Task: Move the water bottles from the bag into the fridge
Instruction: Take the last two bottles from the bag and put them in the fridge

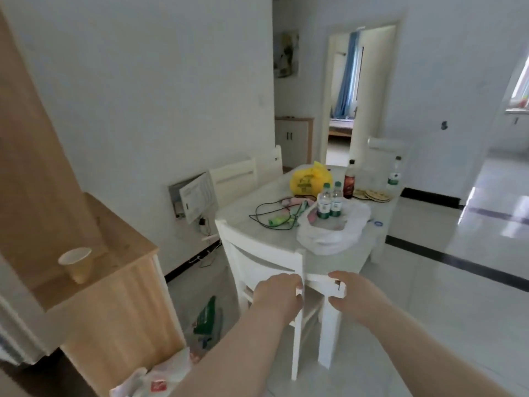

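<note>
Two water bottles (pixel 329 200) with green labels stand upright in a white plastic bag (pixel 335 230) on the white table (pixel 257 222). A third water bottle (pixel 395 174) stands at the table's far right end. My left hand (pixel 276 293) and my right hand (pixel 350 293) are stretched out in front of me, below the table's near edge. Both hold nothing, with fingers loosely curled. The hands are well short of the bag. No fridge shows clearly; a white edge (pixel 11 333) at the far left is too cut off to tell.
A white chair (pixel 266 270) stands between me and the table. A yellow bag (pixel 310 180), a dark bottle (pixel 349 179), cables and coasters lie on the table. A wooden cabinet (pixel 114 282) with a paper cup (pixel 76 263) is at left. Bags lie on the floor.
</note>
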